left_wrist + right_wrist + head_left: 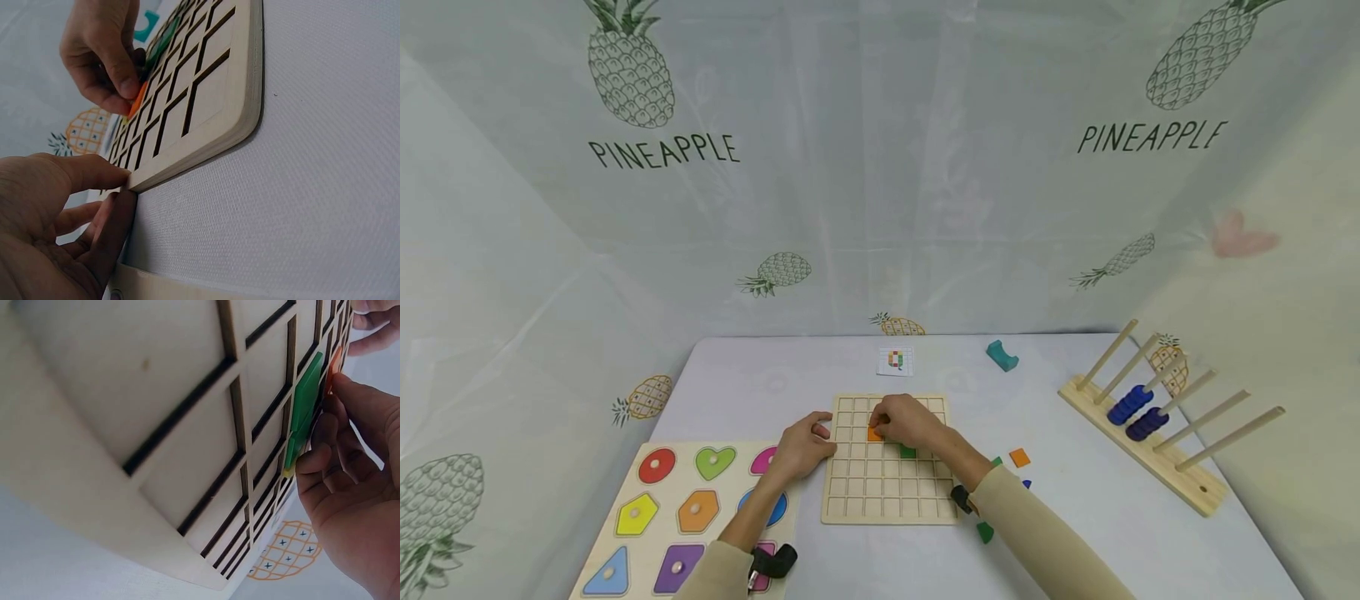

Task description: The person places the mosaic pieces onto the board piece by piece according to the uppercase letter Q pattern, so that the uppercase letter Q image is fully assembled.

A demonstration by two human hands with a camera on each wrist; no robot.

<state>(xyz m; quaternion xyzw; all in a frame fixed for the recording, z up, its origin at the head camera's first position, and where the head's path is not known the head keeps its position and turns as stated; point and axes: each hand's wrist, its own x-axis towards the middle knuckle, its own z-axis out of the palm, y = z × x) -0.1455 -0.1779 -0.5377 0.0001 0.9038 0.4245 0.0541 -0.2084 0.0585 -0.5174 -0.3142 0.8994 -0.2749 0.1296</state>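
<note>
A wooden grid board (887, 510) lies flat in the middle of the table. My left hand (802, 447) grips its left edge, the thumb (94, 172) on the rim. Over the upper part of the grid, my right hand (906, 421) pinches an orange square tile (874, 434) at one of the cells. Green tiles (306, 394) sit in the grid beside the right hand, and a bit of yellow (289, 472) shows past them in the right wrist view. The right hand hides some cells in the head view.
Left of the board lies a shape puzzle (681, 475) with knobbed pieces. A pattern card (896, 361) and a teal block (1002, 356) lie at the back. Loose tiles, including an orange square (1019, 457), lie right of the board. A peg stand (1138, 442) with blue beads stands far right.
</note>
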